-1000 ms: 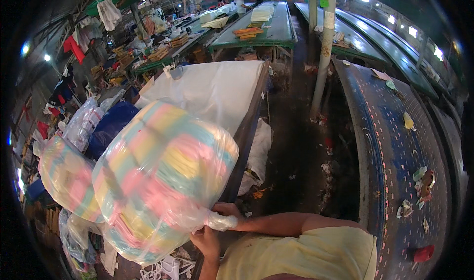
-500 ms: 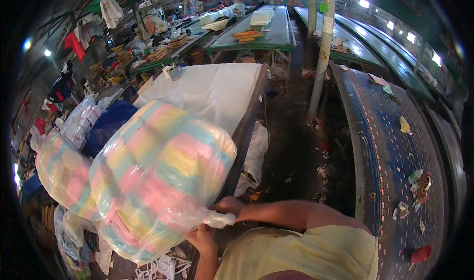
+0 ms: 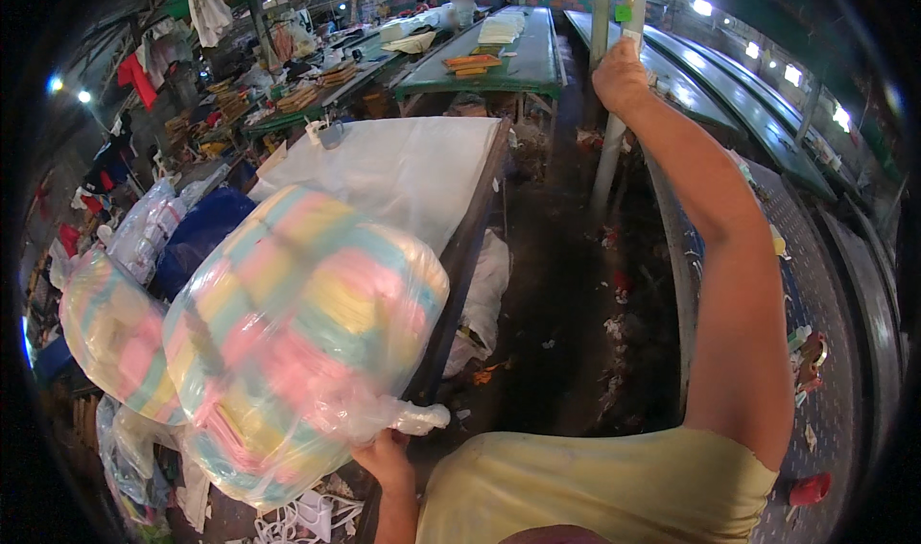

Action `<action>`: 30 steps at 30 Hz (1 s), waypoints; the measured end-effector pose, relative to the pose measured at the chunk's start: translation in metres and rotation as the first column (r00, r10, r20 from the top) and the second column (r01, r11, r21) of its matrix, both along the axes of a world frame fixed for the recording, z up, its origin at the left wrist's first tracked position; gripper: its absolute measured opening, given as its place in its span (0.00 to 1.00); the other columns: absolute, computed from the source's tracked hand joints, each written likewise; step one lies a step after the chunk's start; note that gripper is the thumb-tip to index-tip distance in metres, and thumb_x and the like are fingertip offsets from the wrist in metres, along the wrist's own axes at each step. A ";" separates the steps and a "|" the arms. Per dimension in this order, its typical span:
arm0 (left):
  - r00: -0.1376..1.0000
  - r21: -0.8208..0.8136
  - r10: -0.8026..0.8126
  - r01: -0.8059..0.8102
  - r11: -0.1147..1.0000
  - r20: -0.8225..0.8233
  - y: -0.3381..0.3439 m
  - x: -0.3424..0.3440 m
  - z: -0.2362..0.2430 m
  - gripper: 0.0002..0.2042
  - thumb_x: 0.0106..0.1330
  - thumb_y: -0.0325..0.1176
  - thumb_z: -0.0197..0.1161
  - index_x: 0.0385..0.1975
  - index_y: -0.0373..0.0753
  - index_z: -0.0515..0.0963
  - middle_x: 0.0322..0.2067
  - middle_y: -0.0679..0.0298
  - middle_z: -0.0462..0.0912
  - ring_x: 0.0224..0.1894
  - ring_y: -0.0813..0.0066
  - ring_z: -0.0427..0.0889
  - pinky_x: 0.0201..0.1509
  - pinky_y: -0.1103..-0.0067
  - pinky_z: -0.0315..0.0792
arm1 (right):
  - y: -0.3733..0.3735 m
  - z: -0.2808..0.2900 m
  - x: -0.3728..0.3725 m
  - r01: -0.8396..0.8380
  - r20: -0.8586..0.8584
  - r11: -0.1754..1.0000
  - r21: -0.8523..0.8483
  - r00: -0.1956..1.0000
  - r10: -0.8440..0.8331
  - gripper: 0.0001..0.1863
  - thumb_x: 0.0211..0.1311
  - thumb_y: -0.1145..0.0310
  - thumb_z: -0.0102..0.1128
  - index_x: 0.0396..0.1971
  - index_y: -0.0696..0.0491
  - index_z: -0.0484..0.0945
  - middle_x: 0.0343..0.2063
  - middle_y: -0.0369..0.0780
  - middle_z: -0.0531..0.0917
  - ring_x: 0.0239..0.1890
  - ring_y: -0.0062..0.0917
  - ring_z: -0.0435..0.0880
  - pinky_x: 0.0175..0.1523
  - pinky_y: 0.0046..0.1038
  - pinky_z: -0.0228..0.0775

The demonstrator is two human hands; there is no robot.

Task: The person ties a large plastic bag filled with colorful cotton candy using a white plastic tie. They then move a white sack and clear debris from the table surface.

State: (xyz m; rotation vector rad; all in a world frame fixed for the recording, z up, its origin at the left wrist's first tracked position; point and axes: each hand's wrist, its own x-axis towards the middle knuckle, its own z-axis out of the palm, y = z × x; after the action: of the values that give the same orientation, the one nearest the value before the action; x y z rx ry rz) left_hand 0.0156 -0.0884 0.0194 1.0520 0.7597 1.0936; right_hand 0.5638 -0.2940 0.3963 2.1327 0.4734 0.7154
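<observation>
My left grip [image 3: 386, 458] pinches the clear bag [image 3: 302, 323] by its twisted neck [image 3: 418, 417]; right hand [image 3: 622, 81] up at the pole [image 3: 606, 168], grip unclear. Bag's filled, neck gathered; can't tell if secured. It's over the bench's [image 3: 413, 155] near end, by the right edge.

The left hand [image 3: 386, 458] touches the lower right edge of the large striped bag [image 3: 297, 342], its fingers partly hidden by that edge, its forearm [image 3: 397, 513] rising steeply from below the bag. The right arm [image 3: 737, 342] stretches up well to the right of the bag, bent at the elbow; the right hand [image 3: 621, 76] is raised beyond the bag's far end, back of the hand showing.
</observation>
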 end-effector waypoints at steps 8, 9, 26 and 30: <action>0.993 -0.061 0.081 -0.076 0.995 0.089 -0.001 0.002 0.005 0.15 0.69 0.20 0.67 0.55 0.30 0.81 0.38 0.59 0.88 0.30 0.71 0.86 0.28 0.75 0.80 | 0.060 -0.060 -0.092 -0.996 -0.037 -0.077 0.046 -0.079 0.996 0.20 0.71 0.66 0.61 0.60 0.50 0.84 0.62 0.49 0.85 0.67 0.43 0.84 0.74 0.46 0.76; 0.998 -0.044 0.056 -0.055 0.998 0.029 0.000 0.000 0.007 0.14 0.69 0.20 0.67 0.54 0.29 0.81 0.37 0.59 0.88 0.29 0.72 0.86 0.28 0.75 0.79 | 0.051 -0.061 -0.072 -0.991 0.052 0.090 0.102 0.095 0.994 0.20 0.71 0.67 0.62 0.60 0.51 0.84 0.61 0.49 0.85 0.65 0.43 0.85 0.73 0.45 0.77; 0.999 0.014 -0.019 0.019 1.000 -0.034 0.007 -0.021 -0.019 0.10 0.68 0.18 0.66 0.47 0.33 0.81 0.39 0.61 0.88 0.29 0.76 0.84 0.28 0.78 0.77 | -0.560 -0.118 -0.208 0.784 -0.232 0.585 -0.209 0.541 -0.808 0.27 0.71 0.54 0.65 0.64 0.53 0.84 0.61 0.48 0.89 0.68 0.44 0.84 0.74 0.49 0.69; 0.997 0.095 -0.012 0.020 0.995 -0.077 0.013 -0.021 -0.041 0.17 0.68 0.20 0.66 0.56 0.30 0.79 0.46 0.57 0.87 0.39 0.70 0.87 0.37 0.74 0.82 | -0.611 -0.104 -0.390 0.811 -0.223 0.529 -0.249 0.484 -0.846 0.30 0.71 0.56 0.65 0.68 0.54 0.78 0.64 0.49 0.86 0.69 0.46 0.83 0.75 0.50 0.69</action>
State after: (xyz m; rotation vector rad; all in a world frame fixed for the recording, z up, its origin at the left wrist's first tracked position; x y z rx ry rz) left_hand -0.0054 -0.0753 -0.0220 1.1844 0.7643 1.0898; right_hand 0.1737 -0.9049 0.2927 2.0308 -0.3992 -0.2388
